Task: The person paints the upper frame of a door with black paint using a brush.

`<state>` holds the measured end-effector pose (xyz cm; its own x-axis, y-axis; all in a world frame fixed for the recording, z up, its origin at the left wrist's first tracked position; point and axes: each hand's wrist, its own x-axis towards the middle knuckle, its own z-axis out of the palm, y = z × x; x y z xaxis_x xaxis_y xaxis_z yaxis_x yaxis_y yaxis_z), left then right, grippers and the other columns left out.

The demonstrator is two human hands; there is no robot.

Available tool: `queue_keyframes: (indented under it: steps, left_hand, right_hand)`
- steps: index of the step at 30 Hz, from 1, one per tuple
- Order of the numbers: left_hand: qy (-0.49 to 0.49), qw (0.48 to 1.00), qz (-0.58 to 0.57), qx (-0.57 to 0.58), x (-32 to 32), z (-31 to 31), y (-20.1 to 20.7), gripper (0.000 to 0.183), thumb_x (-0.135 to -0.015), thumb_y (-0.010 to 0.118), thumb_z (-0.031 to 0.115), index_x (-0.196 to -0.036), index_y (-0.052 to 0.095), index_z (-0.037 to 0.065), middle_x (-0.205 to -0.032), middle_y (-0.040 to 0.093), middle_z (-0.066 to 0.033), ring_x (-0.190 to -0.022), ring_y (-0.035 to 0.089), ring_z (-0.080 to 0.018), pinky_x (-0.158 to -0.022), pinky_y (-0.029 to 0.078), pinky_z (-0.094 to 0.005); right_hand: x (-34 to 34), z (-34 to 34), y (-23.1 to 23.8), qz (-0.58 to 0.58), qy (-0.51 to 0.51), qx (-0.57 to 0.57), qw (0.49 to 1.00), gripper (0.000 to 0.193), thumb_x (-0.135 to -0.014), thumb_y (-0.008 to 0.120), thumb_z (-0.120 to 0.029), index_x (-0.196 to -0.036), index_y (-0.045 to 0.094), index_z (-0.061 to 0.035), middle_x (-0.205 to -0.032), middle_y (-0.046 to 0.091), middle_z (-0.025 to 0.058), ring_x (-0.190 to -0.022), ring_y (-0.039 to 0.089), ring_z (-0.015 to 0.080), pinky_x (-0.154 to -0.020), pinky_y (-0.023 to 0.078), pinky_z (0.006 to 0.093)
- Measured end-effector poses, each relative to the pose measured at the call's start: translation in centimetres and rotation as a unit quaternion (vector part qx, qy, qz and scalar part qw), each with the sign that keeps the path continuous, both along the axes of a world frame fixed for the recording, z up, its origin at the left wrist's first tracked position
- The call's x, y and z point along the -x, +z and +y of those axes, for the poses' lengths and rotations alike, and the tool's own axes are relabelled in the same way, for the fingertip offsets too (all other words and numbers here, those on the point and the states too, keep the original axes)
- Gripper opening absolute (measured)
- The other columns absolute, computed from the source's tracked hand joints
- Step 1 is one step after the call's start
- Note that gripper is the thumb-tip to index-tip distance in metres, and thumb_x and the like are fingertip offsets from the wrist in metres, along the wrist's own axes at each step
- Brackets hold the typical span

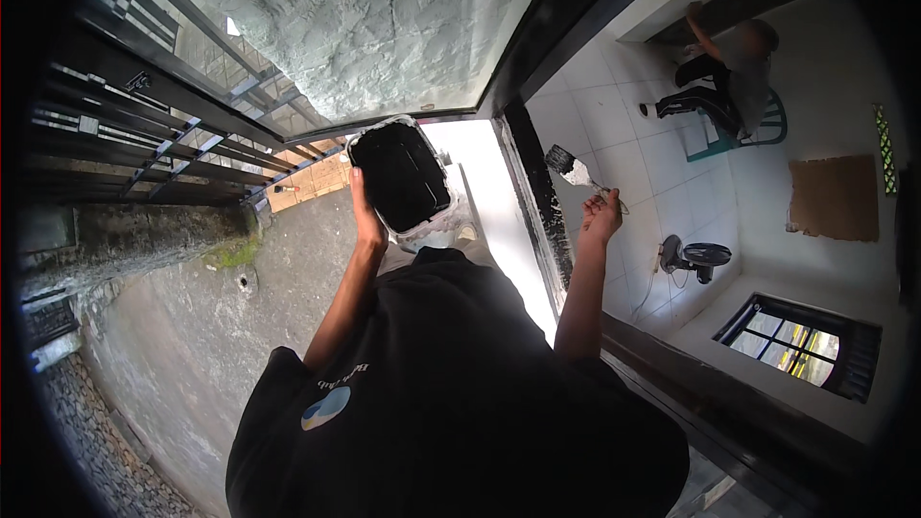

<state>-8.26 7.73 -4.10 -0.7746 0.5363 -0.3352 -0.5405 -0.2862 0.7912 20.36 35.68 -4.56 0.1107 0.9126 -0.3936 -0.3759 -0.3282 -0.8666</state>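
Observation:
My left hand (366, 214) grips the side of a squarish, pale-rimmed paint container (397, 182), tilted toward me and coated black inside. Some of its fingers are hidden behind the container. Off to the right, my right hand (602, 218) is closed around the handle of a paintbrush (573, 168). Black paint covers the bristles, and the metal band above the handle looks pale. The brush points up and left, close to a dark door frame (537, 182) with white patches along its edge. I cannot tell whether the bristles touch the frame.
A glass panel (384, 29) stands ahead, with a black slatted gate (134, 115) at left. Concrete ground (240, 326) lies below left. Inside the tiled room, a person (739, 86) sits on a green chair (767, 125). A fan (700, 255) stands near the wall, above a barred window (791, 345).

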Motion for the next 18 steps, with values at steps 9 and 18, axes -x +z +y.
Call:
queue_keyframes:
  steps: [9,18]
  left_hand:
    - [0.208,0.977,0.023,0.040,-3.0,-4.0,1.7,0.062,-0.098,0.034,0.051,-0.140,0.040,0.006,-0.137,0.048,-0.0078,-0.124,0.048,-0.0221,-0.106,0.035,-0.0358]
    - [0.282,0.958,-0.002,0.049,-7.8,-4.9,2.8,0.063,-0.097,0.034,0.054,-0.140,0.039,0.009,-0.137,0.047,-0.0082,-0.124,0.048,-0.0248,-0.105,0.038,-0.0398]
  right_hand:
    - [-0.5,6.8,-9.5,-0.149,0.065,0.038,0.986,0.037,-0.094,0.060,-0.036,-0.091,0.058,0.0007,-0.069,0.059,0.0087,-0.058,0.057,0.0176,-0.054,0.050,0.0295]
    - [1.4,9.9,-11.5,-0.238,0.181,0.001,0.954,0.038,-0.095,0.057,-0.035,-0.084,0.056,0.0018,-0.060,0.058,0.0086,-0.048,0.055,0.0154,-0.044,0.047,0.0267]
